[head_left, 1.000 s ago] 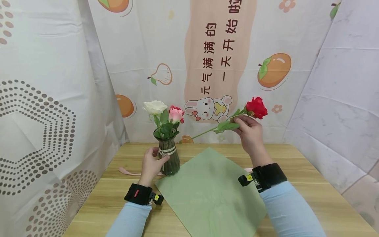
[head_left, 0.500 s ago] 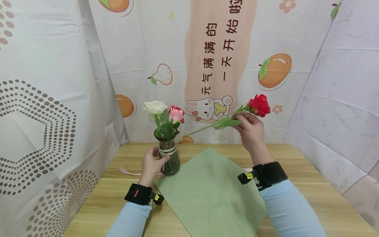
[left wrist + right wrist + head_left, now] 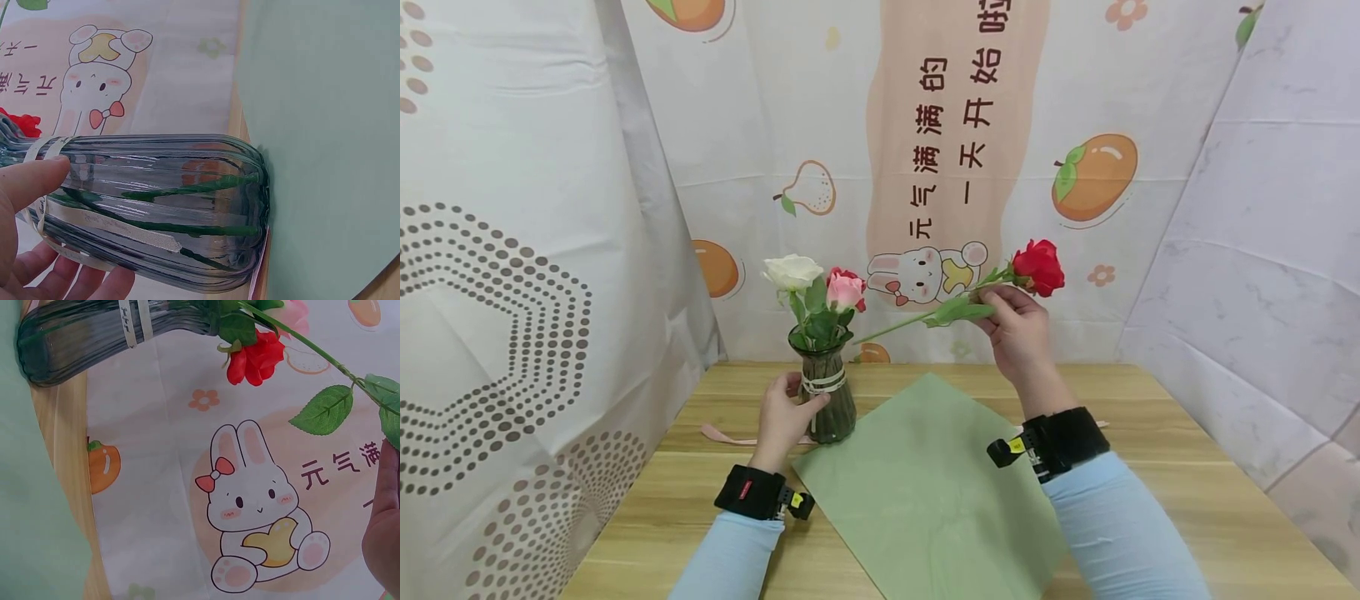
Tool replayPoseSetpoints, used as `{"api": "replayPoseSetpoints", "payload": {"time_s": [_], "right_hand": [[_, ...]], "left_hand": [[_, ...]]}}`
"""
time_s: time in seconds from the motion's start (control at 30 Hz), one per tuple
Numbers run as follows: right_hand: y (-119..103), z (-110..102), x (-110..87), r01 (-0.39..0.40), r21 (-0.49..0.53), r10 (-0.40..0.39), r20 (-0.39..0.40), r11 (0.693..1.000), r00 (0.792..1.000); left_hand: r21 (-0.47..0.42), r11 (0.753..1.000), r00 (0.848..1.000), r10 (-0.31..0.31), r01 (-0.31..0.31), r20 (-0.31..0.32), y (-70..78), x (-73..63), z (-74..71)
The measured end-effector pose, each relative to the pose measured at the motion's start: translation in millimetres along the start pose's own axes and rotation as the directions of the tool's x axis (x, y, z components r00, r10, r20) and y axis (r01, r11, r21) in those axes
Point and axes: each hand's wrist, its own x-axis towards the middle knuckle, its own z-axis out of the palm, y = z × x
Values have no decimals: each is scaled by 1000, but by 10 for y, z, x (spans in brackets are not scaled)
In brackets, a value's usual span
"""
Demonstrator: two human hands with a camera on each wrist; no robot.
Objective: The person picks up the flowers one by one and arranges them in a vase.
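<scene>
My left hand (image 3: pixel 782 421) grips a grey-green glass vase (image 3: pixel 835 417), thumb in front near the ribbon tied round its neck. The vase stands upright, holding a white rose (image 3: pixel 792 272), a pink rose (image 3: pixel 846 292) and another red rose (image 3: pixel 255 359), clearest in the right wrist view. Green stems (image 3: pixel 206 230) show through the glass in the left wrist view. Over to the right, my right hand (image 3: pixel 1021 333) pinches a long-stemmed red rose (image 3: pixel 1039 268) just below its bloom. That rose slants, bloom up to the right, its bare stem end close to the leaves above the vase mouth.
A square sheet of green paper (image 3: pixel 925 492) lies cornerwise on the wooden table (image 3: pixel 662 500), right beside the vase base. Pink ribbon (image 3: pixel 718 434) runs behind the vase. A printed cloth (image 3: pixel 730 125) hangs at the table's back edge.
My right hand first drifted slightly right, then came left with the red rose, bringing the stem end nearer the vase's top. My left hand and the vase have stayed put.
</scene>
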Motion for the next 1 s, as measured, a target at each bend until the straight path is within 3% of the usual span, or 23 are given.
{"api": "replayPoseSetpoints", "payload": {"time_s": [0.23, 0.8, 1.0], "right_hand": [[76, 108, 13, 16, 21, -16, 10, 1000, 1000], [103, 375, 50, 61, -73, -55, 89, 995, 994], [105, 468, 60, 73, -152, -56, 113, 986, 992]], "left_hand": [[12, 1000, 1000, -2, 2, -3, -4, 6, 0], [13, 1000, 1000, 19, -19, -7, -10, 1, 5], [11, 1000, 1000, 13, -13, -2, -7, 5, -1]]}}
